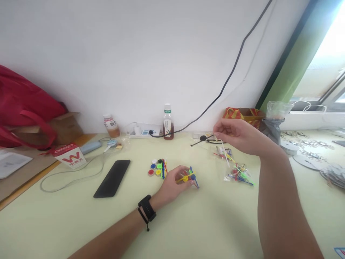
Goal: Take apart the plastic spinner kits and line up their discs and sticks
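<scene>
My left hand (174,183) is closed over the table, with a yellow plastic arrow (185,178) and a blue plastic arrow (193,177) at its fingertips. Raised to the right, my right hand (237,136) pinches the end of a black plastic arrow (203,138) with a round middle. A thin white stick-like piece (225,154) hangs beneath those fingers; whether they grip it too I cannot tell. Left of my left hand lie several coloured discs (153,166) and a few green, blue and red arrows (163,169). Mixed coloured pieces (241,174) lie in clear plastic below my right hand.
A black phone (112,178) lies at left, near a red-and-white box (69,157) and a cable. Along the wall stand two bottles, one dark (167,122), and a power strip (144,131). White discs (308,162) and metallic parts (335,176) sit at far right.
</scene>
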Tool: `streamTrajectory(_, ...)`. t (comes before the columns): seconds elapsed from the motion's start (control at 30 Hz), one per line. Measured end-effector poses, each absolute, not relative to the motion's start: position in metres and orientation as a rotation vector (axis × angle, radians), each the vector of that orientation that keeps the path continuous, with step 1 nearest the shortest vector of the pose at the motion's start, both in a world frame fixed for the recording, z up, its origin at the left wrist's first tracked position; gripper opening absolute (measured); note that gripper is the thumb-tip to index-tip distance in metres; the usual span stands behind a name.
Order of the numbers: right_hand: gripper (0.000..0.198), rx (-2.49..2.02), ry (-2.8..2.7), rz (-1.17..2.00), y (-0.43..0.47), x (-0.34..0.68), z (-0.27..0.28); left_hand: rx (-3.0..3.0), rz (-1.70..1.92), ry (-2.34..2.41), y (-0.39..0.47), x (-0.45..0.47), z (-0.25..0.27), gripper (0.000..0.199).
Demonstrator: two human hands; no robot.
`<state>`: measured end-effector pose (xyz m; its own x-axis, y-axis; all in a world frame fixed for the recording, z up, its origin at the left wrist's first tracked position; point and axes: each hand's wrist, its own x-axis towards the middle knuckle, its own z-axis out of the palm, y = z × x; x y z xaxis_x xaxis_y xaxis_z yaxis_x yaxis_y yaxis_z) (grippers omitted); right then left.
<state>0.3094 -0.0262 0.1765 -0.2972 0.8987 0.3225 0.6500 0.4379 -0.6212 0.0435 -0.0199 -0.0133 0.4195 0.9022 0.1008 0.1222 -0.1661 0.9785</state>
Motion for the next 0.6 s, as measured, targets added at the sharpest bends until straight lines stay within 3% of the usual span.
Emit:
streamTrajectory(0.2,0.010,-1.349,-2.046,0.272,-0.028,0.293,0.179,1.586,0.929,0.879,-0.012,0.035,-0.012,0.042)
streamTrajectory(0.6,0.009,-1.438,-2.326,0.264,-0.027,0.249,0.167,1.746,0.949,0.872,-0.015,0.032,0.000,0.041)
